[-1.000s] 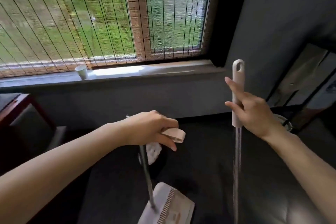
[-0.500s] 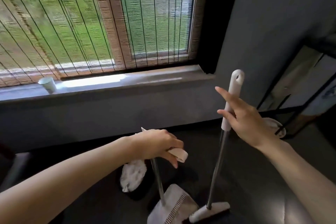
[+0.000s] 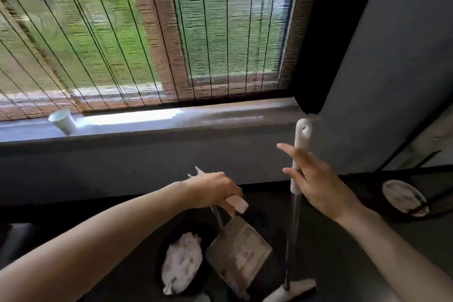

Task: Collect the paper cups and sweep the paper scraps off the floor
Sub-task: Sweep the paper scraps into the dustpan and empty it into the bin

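A white paper cup (image 3: pixel 62 120) stands on the grey windowsill (image 3: pixel 220 115) at the left. My left hand (image 3: pixel 213 191) grips the pale grip of the dustpan handle; the grey dustpan (image 3: pixel 239 250) hangs low beside a dark round bin (image 3: pixel 161 247) holding white paper scraps (image 3: pixel 182 262). My right hand (image 3: pixel 316 186) holds the white broom handle (image 3: pixel 302 135) near its top, index and middle fingers stretched out. The broom head (image 3: pixel 291 292) rests on the dark floor at the bottom edge.
A bamboo blind (image 3: pixel 147 32) covers the window above the sill. A grey wall (image 3: pixel 392 56) rises at the right. A round whitish container (image 3: pixel 404 197) sits on the floor at the far right among black frame legs. Something dark (image 3: pixel 12 240) lies at the left edge.
The view has tilted further down over the last second, so the bin, dustpan and broom head show more fully. Both hands keep their hold; the broom and dustpan have shifted slightly.
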